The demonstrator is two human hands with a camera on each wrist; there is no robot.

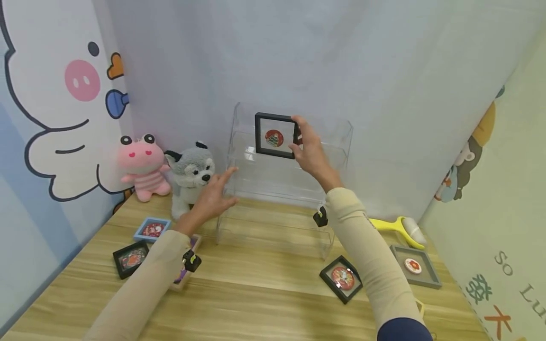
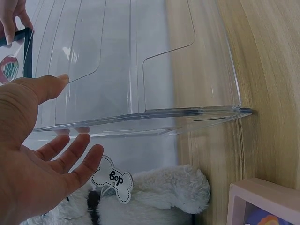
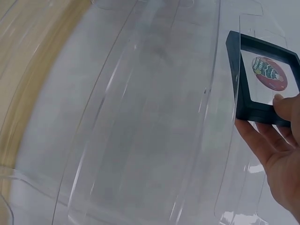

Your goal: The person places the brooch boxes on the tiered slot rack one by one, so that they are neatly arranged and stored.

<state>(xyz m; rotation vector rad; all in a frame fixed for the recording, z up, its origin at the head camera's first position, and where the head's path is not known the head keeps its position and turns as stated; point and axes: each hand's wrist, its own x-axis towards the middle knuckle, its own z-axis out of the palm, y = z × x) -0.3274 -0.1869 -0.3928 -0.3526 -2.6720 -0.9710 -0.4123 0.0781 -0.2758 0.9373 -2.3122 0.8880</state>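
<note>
A clear acrylic tiered stand (image 1: 281, 182) stands on the wooden table against the pale curtain. My right hand (image 1: 314, 154) grips the right edge of a square black display frame (image 1: 258, 135) at the stand's upper tier. Inside that frame sits a round red badge (image 1: 274, 138) with a green tree. In the right wrist view, the thumb lies over the frame's front edge and the fingers are beneath it. My left hand (image 1: 211, 196) is beside the stand's left side panel, thumb and fingers spread, holding nothing. Whether it touches the panel I cannot tell.
Left of the stand sit a grey plush dog (image 1: 194, 168) and a pink plush toy (image 1: 142, 166). Nearby lie a blue frame (image 1: 137, 233) and a black frame (image 1: 118, 265). To the right are another black frame (image 1: 344, 299), a grey frame (image 1: 426, 284) and a yellow-handled roller (image 1: 390, 226).
</note>
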